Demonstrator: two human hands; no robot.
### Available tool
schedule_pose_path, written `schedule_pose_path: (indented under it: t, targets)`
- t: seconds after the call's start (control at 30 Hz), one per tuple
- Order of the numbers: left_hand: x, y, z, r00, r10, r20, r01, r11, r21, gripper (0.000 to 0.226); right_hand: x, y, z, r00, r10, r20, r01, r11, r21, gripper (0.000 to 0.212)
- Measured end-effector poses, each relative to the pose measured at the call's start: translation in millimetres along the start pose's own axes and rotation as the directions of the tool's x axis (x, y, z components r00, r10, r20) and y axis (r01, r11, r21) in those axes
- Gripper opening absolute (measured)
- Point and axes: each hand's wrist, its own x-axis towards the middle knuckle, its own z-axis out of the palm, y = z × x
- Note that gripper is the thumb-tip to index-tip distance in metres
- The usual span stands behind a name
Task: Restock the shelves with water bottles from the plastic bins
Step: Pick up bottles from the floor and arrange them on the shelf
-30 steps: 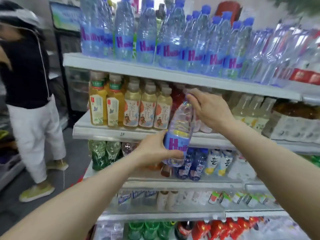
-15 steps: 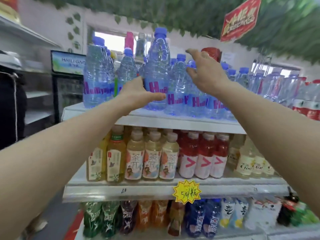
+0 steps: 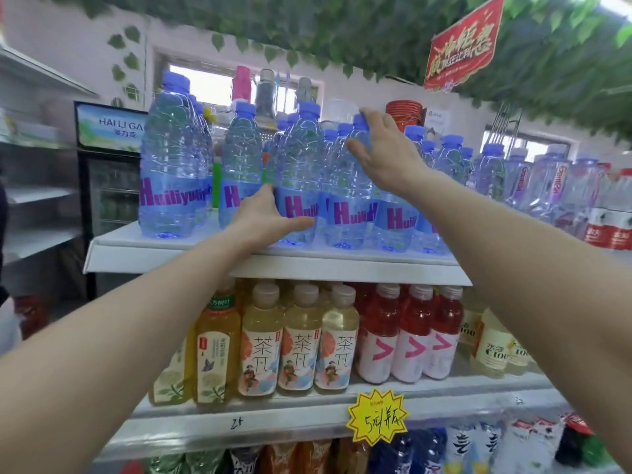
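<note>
While it stands upright at the front of the white top shelf, a clear plastic water bottle with a blue cap is gripped low down by the left hand. The neighbouring bottle's neck is pinched by the right hand. "Huiliyu…" is printed in purple on the blue labels. A yellow starburst price tag is stuck on the lower shelf, under leafy ceiling vines.

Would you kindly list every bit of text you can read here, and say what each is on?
"HAI LI GA": fridge header.
"Huiliyu": label of the leftmost water bottle.
"C100": yellow drink bottle.
"25": handwritten on the middle shelf edge.
"5": yellow price star; rest unclear.
Red hanging sign: Chinese, blurred.
</note>
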Motion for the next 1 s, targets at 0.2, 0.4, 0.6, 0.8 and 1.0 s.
schedule_pose_path:
  t: [0.2, 0.4, 0.6, 0.8, 1.0]
  targets:
    - [0, -4, 1, 0.999, 0.008, 0.054, -0.006, 0.999, -0.038, 0.064, 0, -2, 5, 1.0, 0.0, -0.03, 0.001, 0.999, 0.044, 0.058]
    - [-2, -8, -3, 0.997, 0.002, 0.082, 0.003, 0.998, -0.058, 0.07, -1, -3, 7, 0.999, 0.008, -0.046, -0.006, 1.0, 0.027, 0.058]
    - [-2, -8, -3, 0.996, 0.001, 0.09, 0.004, 0.998, -0.062, 0.07, -2, -4, 8, 0.999, 0.02, -0.044, -0.018, 0.999, 0.031, 0.058]
    - [-3, -5, 3, 0.999, 0.007, 0.047, -0.006, 1.0, -0.027, 0.067, -5, -7, 13, 0.997, 0.025, -0.079, -0.021, 0.999, 0.046, 0.057]
    - [-3, -4, 1, 0.997, 0.006, 0.074, -0.004, 1.0, -0.027, 0.063, -10, -5, 22, 0.99, 0.058, -0.125, -0.044, 0.992, 0.116, 0.06]
